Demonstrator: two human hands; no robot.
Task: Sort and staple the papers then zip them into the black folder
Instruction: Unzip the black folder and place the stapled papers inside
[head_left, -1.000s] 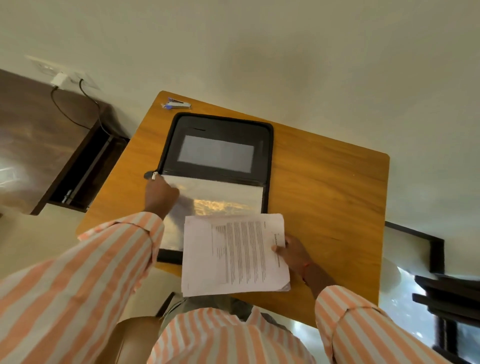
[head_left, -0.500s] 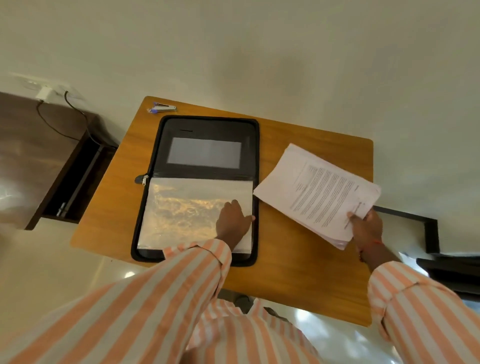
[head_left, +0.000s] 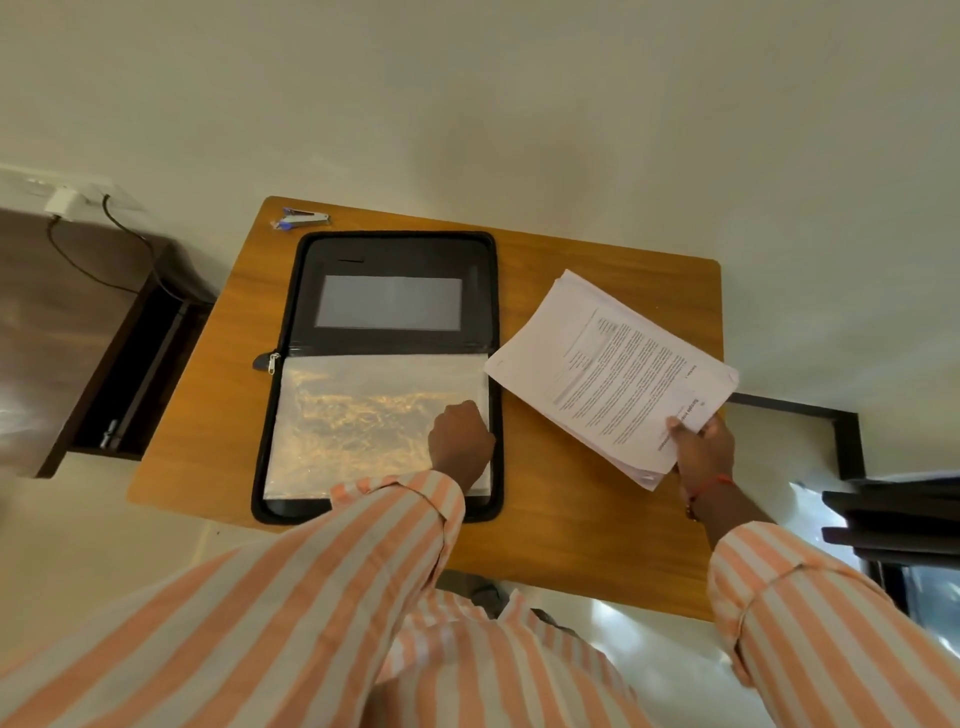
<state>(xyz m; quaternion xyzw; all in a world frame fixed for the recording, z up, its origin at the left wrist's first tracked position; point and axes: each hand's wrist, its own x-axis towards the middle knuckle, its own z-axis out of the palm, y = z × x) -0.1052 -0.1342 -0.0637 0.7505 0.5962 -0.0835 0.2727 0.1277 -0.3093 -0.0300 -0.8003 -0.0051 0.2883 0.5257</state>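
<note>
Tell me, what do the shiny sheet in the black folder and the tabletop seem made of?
The shiny sheet looks like clear glossy plastic: crinkled glare runs across it. The tabletop looks like wood or wood-patterned laminate, smooth with a soft sheen: orange-brown grain streaks show.

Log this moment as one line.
black folder open | left hand on plastic sleeve | right hand grips papers | stapler idle

Long shirt sleeves striped peach-orange and off-white, with stitched cuffs; a red thread circles the right wrist.
</note>
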